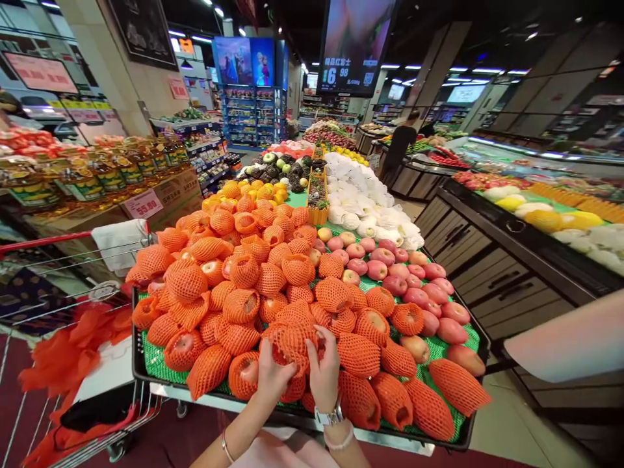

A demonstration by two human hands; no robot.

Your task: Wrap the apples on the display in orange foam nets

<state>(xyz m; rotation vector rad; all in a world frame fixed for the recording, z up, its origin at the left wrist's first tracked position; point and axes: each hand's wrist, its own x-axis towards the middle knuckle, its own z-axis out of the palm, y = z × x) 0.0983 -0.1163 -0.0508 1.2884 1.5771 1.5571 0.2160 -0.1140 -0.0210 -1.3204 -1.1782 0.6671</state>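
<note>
Head view: two bare hands meet near the middle of the near edge of one black-rimmed display tray (136, 357). Between them is one orange foam net (291, 335), a stretchy, open-mesh sleeve with a rounded, bulging shape; whether it encloses a fruit cannot be told. The left hand (273, 372) grips its left side with thumb and fingers curved, and the right hand (322, 367) pinches its right side. The right wrist wears one metal watch (329, 415) and one pale band (340, 439); the left, one thin bangle (226, 448).

Dozens of netted fruits (186, 279), overlapping too much for an exact count, heap from the left edge across the near edge to the near right corner. Roughly thirty smooth, pinkish-red bare apples (377, 270) lie toward the right edge on textured green matting (155, 355). One white cloth (119, 244) hangs on one wire cart (49, 242) beyond the left edge.
</note>
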